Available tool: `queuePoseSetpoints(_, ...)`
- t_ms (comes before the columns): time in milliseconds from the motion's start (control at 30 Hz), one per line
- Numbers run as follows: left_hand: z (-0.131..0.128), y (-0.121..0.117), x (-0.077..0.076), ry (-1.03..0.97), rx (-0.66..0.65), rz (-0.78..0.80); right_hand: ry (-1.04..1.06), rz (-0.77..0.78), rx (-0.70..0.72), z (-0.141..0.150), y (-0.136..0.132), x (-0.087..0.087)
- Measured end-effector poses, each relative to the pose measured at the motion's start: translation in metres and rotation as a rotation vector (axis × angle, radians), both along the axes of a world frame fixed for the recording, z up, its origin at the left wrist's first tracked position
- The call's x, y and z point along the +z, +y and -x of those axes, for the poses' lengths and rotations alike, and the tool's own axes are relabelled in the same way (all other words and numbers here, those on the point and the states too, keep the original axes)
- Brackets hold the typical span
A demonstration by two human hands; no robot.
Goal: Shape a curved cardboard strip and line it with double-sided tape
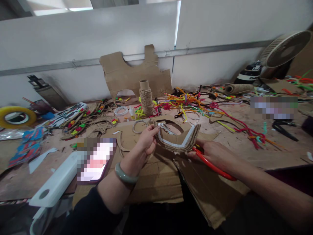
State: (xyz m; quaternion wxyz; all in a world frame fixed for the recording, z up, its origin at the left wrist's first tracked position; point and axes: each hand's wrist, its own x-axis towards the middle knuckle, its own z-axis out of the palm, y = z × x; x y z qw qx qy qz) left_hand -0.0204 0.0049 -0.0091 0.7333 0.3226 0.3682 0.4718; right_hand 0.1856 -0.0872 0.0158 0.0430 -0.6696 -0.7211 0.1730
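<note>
My left hand (146,141), with a green bangle on the wrist, pinches the left end of a curved cardboard piece (179,138) edged with white tape. It holds the piece up over flat cardboard sheets (158,176). My right hand (215,155) is closed on the red handles of a pair of scissors (212,165), right below the right end of the curved piece. The blades are hidden behind the cardboard.
A phone (94,160) lies left of my left hand. A spool of jute twine (146,98) and a cut cardboard sheet (132,73) stand at the back. Coloured pipe cleaners (195,101) spread across the right. A yellow tape roll (16,117) sits far left, a fan (285,49) far right.
</note>
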Motion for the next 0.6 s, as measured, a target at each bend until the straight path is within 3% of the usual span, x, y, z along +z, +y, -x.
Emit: queuePoseSetpoints(600,-0.0004,-0.0002,-0.0014,-0.03,0.027,0.052,-0.012,0.002,0.037,0.0012,0.0031,0.0031)
